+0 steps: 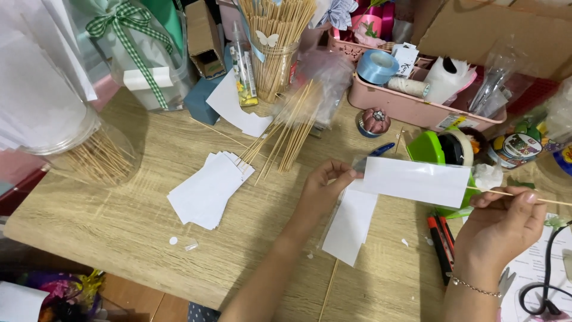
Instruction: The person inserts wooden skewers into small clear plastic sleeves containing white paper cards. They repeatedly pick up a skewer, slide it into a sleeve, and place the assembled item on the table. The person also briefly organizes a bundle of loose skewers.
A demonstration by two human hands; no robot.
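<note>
My left hand (323, 188) pinches the left end of a white paper strip (417, 180) held level above the wooden table (119, 226). My right hand (503, 223) grips a thin wooden skewer (539, 197) that runs behind the strip's right end. Under the strip lies another white paper piece (351, 223) with a skewer (328, 290) poking out below it. A fanned stack of white paper strips (208, 188) rests left of my left hand. A loose bundle of skewers (286, 134) lies beyond it.
A green tape dispenser (438, 149) sits behind the strip, an orange-black cutter (440, 237) beside my right hand. A pink tray (411, 107) holds a blue ribbon roll (376, 65) and supplies. A jar of skewers (275, 45) and a clear container (101, 156) stand at the back and left.
</note>
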